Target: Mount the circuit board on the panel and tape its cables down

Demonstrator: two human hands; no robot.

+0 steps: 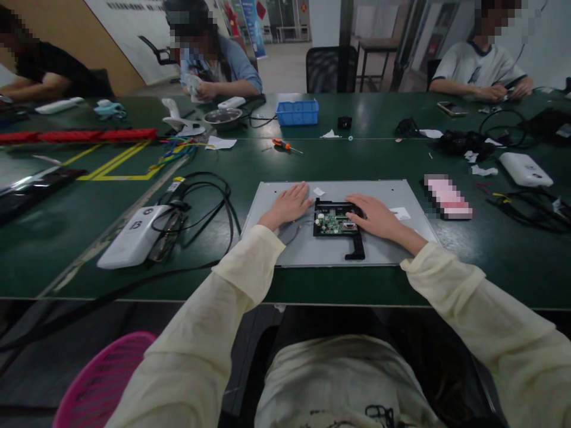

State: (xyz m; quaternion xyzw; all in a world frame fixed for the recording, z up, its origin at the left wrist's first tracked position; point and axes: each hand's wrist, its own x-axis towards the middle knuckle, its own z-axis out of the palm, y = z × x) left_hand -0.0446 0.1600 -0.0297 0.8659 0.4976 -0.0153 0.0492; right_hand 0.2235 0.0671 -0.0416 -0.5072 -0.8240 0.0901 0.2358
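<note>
The left hand lies flat on the rectangular grey metal panel; I can't tell if the right hand pinches the square black plastic frame mid-panel. A sideways shove could strain the thin grey cable.

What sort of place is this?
It looks like an electronics workshop or repair room, though I can't be sure. A green circuit board sits in a black frame by the right hand, and a screwdriver lies on the long green table.
</note>
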